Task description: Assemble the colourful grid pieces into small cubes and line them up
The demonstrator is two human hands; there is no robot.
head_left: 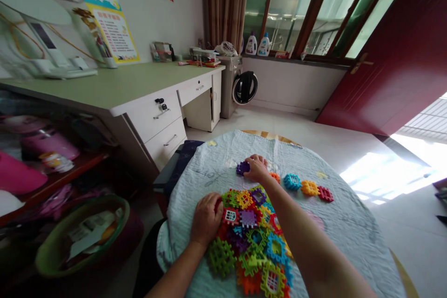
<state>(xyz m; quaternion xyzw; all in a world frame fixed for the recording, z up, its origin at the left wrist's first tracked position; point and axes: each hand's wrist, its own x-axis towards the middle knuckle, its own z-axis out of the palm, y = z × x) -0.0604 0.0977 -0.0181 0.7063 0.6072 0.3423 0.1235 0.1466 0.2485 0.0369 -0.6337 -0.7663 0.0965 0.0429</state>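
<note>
My right hand [256, 167] reaches across the cloth-covered round table, its fingers closed on a purple interlocking block [242, 168] at the far side. To its right a row of small stacks runs towards me: an orange block [275, 177] partly behind my wrist, a blue stack [292, 181], a yellow stack [309, 188] and a red stack [326, 194]. My left hand [206, 219] rests at the left edge of a pile of mixed blocks [248, 218], fingers curled around a red block [218, 204] that is mostly hidden. My right forearm covers part of the pile.
A pale patterned cloth [206, 172] covers the table. Left stand a green-topped desk [139, 81] with drawers, and a basket [120, 237] of papers on the floor. Behind are a washing machine [228, 86] with its door ajar and a red door [387, 56].
</note>
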